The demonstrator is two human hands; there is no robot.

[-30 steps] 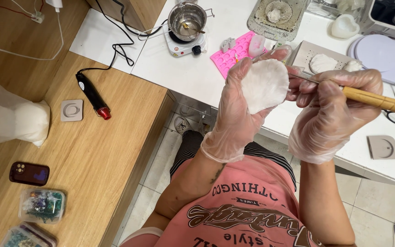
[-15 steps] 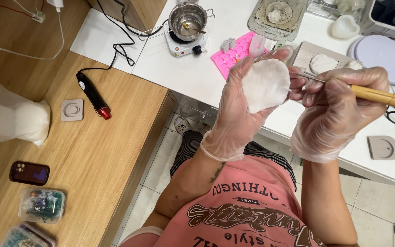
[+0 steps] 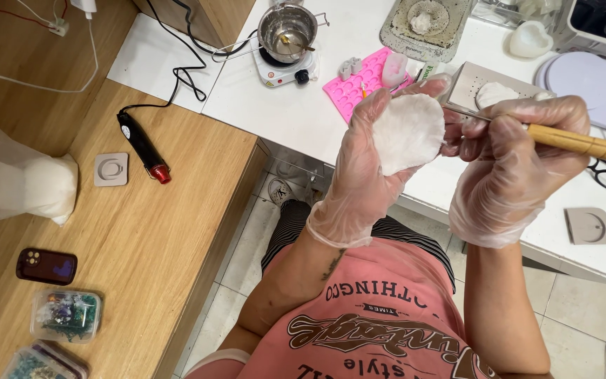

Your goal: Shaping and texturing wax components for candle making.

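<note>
Both hands wear thin clear gloves and work above the edge of the white tabletop (image 3: 296, 119). Left hand (image 3: 369, 165) is closed loosely around a white shell-shaped cast (image 3: 409, 132), fingers wrapped behind it, its broad face turned up toward the camera and its rounded edge pointing toward the far side of the tabletop. Right hand (image 3: 512, 163) is curled shut around a wooden-handled tool (image 3: 583, 144); the handle's long axis runs nearly level, out to the right, and its thin metal tip points left, meeting the right edge of the cast.

Compared with half a second ago, almost nothing has shifted: the cast sits in the same grip and the tool keeps the same angle.

Farther off on the white tabletop, a small metal pot (image 3: 287, 28) stands on a little heater with a spoon inside it; a pink mould (image 3: 360, 81) lies beside it; a grey tray (image 3: 426, 24) holds a white lump. On the wooden tabletop (image 3: 142, 231), a clear bag (image 3: 15, 184) holds white powder, and two clear boxes (image 3: 64, 316) hold small mixed bits
</note>
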